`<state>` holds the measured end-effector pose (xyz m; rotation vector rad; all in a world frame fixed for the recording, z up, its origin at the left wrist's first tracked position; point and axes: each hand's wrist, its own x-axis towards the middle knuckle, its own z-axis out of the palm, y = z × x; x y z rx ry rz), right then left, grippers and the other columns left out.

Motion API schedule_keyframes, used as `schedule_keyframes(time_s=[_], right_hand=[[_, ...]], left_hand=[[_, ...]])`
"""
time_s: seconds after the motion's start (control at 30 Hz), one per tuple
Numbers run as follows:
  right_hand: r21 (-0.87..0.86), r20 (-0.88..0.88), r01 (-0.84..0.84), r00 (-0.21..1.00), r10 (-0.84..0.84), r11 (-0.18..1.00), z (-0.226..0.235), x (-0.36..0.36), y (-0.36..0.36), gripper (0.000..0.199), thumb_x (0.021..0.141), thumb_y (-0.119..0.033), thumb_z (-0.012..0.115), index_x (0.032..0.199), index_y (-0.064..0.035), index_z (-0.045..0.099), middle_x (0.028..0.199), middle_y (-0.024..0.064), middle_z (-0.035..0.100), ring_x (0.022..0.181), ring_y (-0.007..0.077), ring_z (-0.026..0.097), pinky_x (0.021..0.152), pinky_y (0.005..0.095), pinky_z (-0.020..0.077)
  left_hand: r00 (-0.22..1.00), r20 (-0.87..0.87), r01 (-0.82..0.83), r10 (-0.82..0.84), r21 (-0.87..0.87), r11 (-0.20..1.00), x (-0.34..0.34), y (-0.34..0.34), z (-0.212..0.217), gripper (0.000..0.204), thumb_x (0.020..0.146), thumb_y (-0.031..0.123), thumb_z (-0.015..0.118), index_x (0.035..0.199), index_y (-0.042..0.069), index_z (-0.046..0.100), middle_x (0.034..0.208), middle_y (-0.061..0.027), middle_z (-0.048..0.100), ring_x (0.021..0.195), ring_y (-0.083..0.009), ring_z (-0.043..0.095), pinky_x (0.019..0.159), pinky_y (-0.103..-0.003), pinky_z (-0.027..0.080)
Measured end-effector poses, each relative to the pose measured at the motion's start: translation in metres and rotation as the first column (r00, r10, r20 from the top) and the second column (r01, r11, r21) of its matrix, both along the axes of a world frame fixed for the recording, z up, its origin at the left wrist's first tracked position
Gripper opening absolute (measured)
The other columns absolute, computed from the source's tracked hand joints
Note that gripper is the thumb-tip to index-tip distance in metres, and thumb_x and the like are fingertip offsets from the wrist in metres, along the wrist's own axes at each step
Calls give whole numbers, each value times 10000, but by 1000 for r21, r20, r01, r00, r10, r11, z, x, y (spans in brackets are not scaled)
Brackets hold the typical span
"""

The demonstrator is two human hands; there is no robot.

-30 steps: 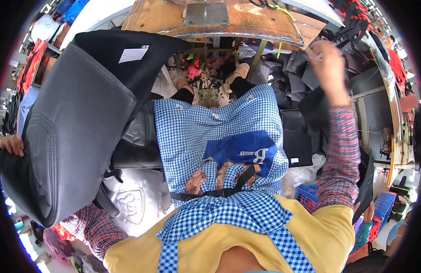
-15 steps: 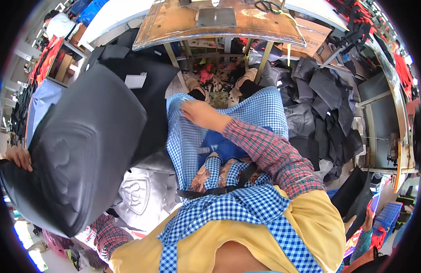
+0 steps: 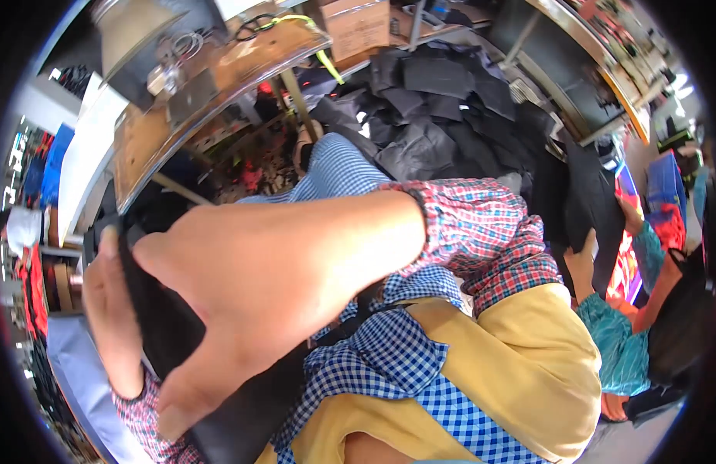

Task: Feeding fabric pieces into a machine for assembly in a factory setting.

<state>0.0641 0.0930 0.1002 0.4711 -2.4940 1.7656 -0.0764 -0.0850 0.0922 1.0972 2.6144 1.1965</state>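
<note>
Two hands close on one dark piece of fabric (image 3: 168, 332) at the lower left of the view. The right hand (image 3: 249, 286) lies across it from the right, fingers spread and curled round its upper edge and thumb pressed on its lower part; the left hand (image 3: 110, 309) clasps its left edge. The fabric runs between them down toward the yellow and blue-checked apron (image 3: 466, 387) at the person's front. Above stands a wooden workbench (image 3: 195, 100), and to its right a heap of dark cut pieces (image 3: 443, 116). At the far right another person in a teal sleeve (image 3: 617, 340) handles dark cloth.
</note>
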Motion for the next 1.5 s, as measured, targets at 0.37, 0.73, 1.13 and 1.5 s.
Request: schedule_keyframes(time_s=[0.37,0.73,1.13,1.5], right_hand=[[123,-253,427,886,-388,896,0,75,109,262,899,-28,591,1157,7,618,985,32,687,885,124,635,800,244,495],[778,-562,629,702,-438,10,-5,124,198,418,874,-141,658,1255,-6,550,1154,152,633,1098,272,597,945,326,453],[567,-105,324,940,-323,758,-80,45,138,227,845,-234,716,877,-74,558,772,98,590,829,304,615,739,420,459],[688,-521,566,821,-234,454,-91,-64,142,373,886,-408,629,742,-74,547,588,102,589,573,304,626,499,394,483]], left_hand=[[830,-18,546,-557,-175,820,18,65,-58,734,767,16,690,1425,42,365,1283,-188,532,1217,-329,521,1045,-337,377],[531,394,831,-751,-70,551,32,90,-51,369,991,289,490,793,4,616,685,-99,643,627,-270,625,618,-344,471],[430,169,903,-887,-71,424,-5,112,-84,578,791,68,536,1354,-1,425,1307,-191,498,1206,-300,497,1019,-373,388],[843,264,507,-468,-105,855,-104,70,-64,331,958,264,577,1094,-35,618,944,-139,671,876,-177,630,805,-291,475]])
